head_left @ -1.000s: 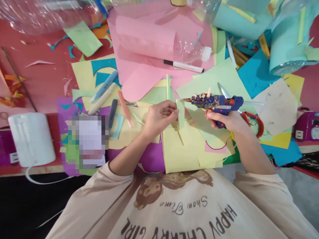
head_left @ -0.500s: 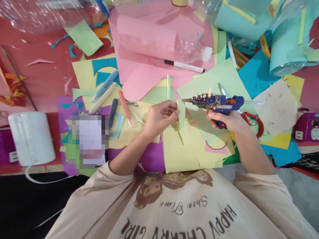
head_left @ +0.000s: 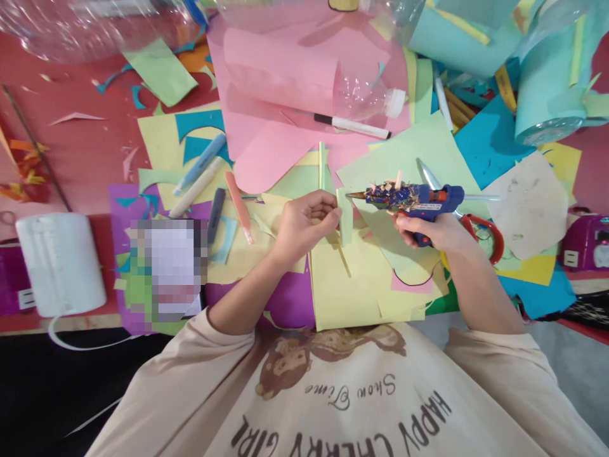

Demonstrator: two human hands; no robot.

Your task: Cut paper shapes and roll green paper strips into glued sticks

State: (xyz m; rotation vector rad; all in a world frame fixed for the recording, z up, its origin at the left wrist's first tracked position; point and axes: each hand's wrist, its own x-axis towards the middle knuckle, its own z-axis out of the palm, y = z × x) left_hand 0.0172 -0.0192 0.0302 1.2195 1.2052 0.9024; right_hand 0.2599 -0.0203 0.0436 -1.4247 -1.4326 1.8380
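Observation:
My right hand [head_left: 423, 230] is wrapped round the grip of a blue hot glue gun [head_left: 435, 200]. Scraps cling to the gun's front, and a clear glue stick [head_left: 483, 197] juts from its rear. In my left hand [head_left: 309, 222] a narrow pale green paper strip [head_left: 345, 217] is pinched upright at its left edge. The gun's nozzle points left and meets the strip near its top; whether it touches I cannot tell. Red-handled scissors [head_left: 495, 242] lie partly hidden behind my right hand. Under my hands are yellow paper sheets [head_left: 361, 292].
Beyond my hands lies a bottle wrapped in pink paper [head_left: 280, 70], with a black-and-white marker [head_left: 354, 125] beside it. Several pens [head_left: 238, 206] lie to the left near a phone [head_left: 174, 266] and a white power bank-like box [head_left: 61, 263]. A teal-wrapped bottle [head_left: 549, 95] stands far right.
The glue gun has shifted very slightly left, bringing its nozzle to the paper strip's upper part. My left hand keeps its pinch with barely any movement.

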